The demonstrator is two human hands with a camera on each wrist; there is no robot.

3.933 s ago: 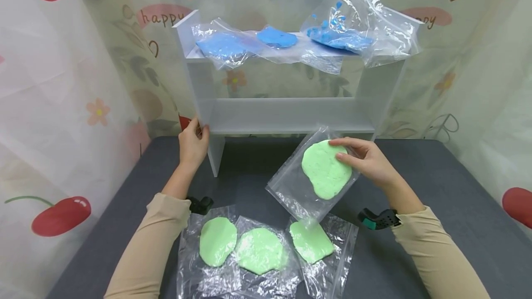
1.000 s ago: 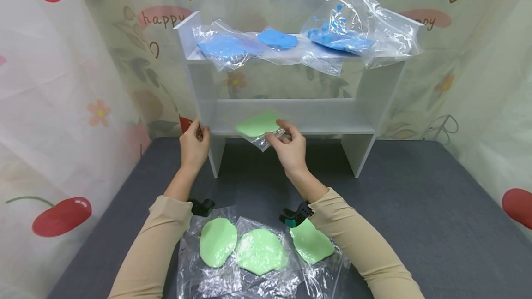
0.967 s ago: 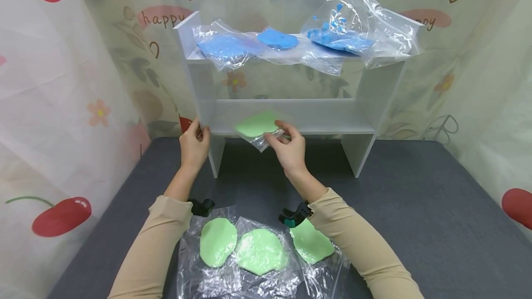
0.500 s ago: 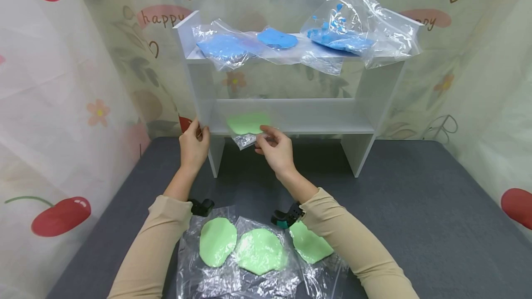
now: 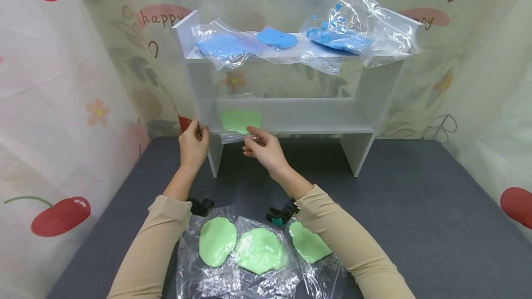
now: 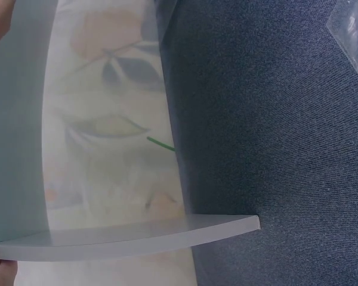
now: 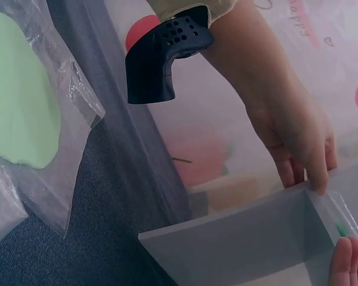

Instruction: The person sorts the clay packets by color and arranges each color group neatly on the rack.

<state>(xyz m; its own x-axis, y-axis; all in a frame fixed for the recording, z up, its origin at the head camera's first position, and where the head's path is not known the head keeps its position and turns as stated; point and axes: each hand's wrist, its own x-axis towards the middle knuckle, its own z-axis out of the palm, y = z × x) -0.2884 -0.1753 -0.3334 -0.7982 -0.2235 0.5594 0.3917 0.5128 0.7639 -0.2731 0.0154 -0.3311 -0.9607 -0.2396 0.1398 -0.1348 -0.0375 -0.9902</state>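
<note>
My left hand (image 5: 193, 147) grips the left side panel of a white shelf unit (image 5: 299, 128). Its fingertips show at the panel's edge in the left wrist view, and in the right wrist view the left hand (image 7: 295, 140) holds that panel near the lower board. With thumb and forefinger my right hand (image 5: 266, 152) pinches the near right corner of a clear zip bag holding a flat pale-green slab (image 5: 241, 120). The bag lies over the left end of the lower board, its near edge overhanging the front. In the right wrist view only fingertips (image 7: 343, 262) of this hand show.
Three clear bags with green slabs (image 5: 262, 250) lie side by side on the dark table (image 5: 436, 197), below the forearms. On the upper board sit bags with blue slabs (image 5: 224, 45), one bulging bag (image 5: 345, 36) at the right. A printed curtain (image 5: 83, 105) surrounds the table.
The right hand has brought the green-slab bag from right of centre to the lower board, then slid it left and straightened it. The left hand has kept its hold on the side panel.
</note>
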